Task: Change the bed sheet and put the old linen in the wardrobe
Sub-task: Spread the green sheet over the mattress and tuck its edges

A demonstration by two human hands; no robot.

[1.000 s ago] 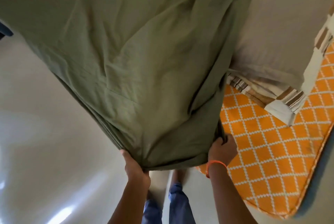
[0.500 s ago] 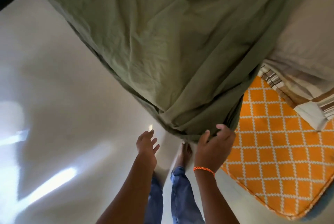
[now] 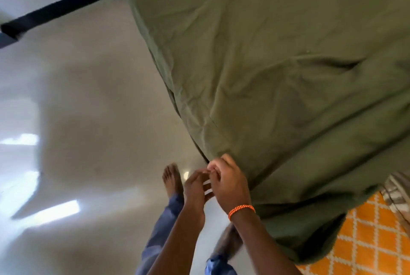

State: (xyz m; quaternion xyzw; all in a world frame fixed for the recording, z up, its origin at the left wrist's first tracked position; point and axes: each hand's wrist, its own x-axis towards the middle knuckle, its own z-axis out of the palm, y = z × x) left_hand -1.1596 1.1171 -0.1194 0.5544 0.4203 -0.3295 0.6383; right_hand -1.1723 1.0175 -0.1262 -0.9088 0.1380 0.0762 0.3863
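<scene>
The green sheet lay spread over the bed, filling the view from twelve to four o'clock, its near corner hanging at about six. It looked light, soft and limp, likely to slide and bunch, so the hem at that corner seemed the best place to take hold. The right hand, with an orange band at its wrist, pinched the edge there. The left hand hovered just beside it with fingers loosely spread, holding nothing. Half a second earlier the right hand had only reached toward the cloth, and more of the orange patterned mattress at five o'clock lay uncovered.
</scene>
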